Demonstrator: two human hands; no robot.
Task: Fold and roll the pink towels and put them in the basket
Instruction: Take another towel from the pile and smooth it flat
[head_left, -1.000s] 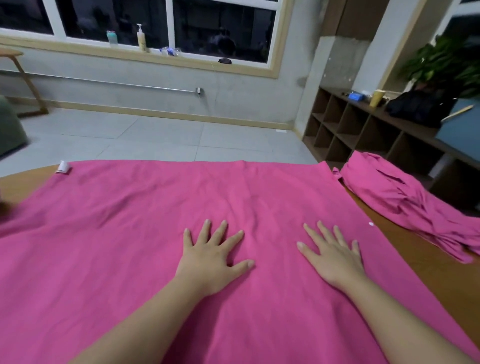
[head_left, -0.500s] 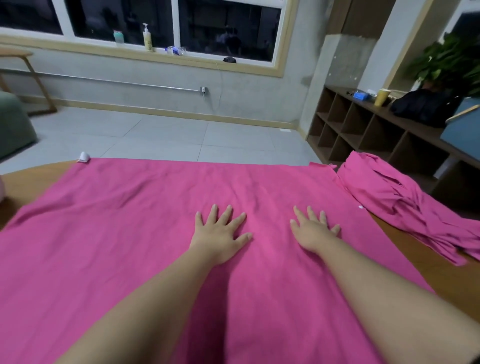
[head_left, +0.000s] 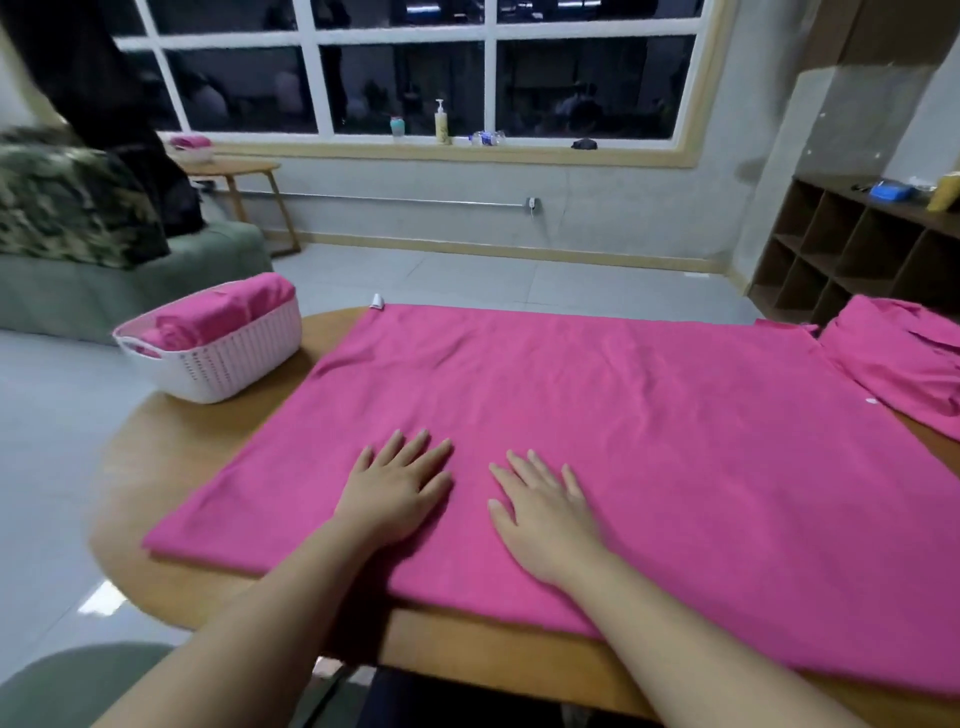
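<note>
Head view: pink towel (head_left: 649, 431) spread on desk (head_left: 171, 467); left grip (head_left: 397, 486) and right grip (head_left: 545, 512) flat, fingers straight, pressing it; basket (head_left: 234, 364) at far-left edge.

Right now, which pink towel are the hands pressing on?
The big flat towel spread across the table, not the rolled ones in the basket or the crumpled one at right.

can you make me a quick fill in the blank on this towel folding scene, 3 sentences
1. Both hands, left hand and right hand, rest ____ on the spread towel.
2. The white basket already holds rolled ____ towels.
3. The basket stands to the person's ____.

Missing words: flat; pink; left
</note>
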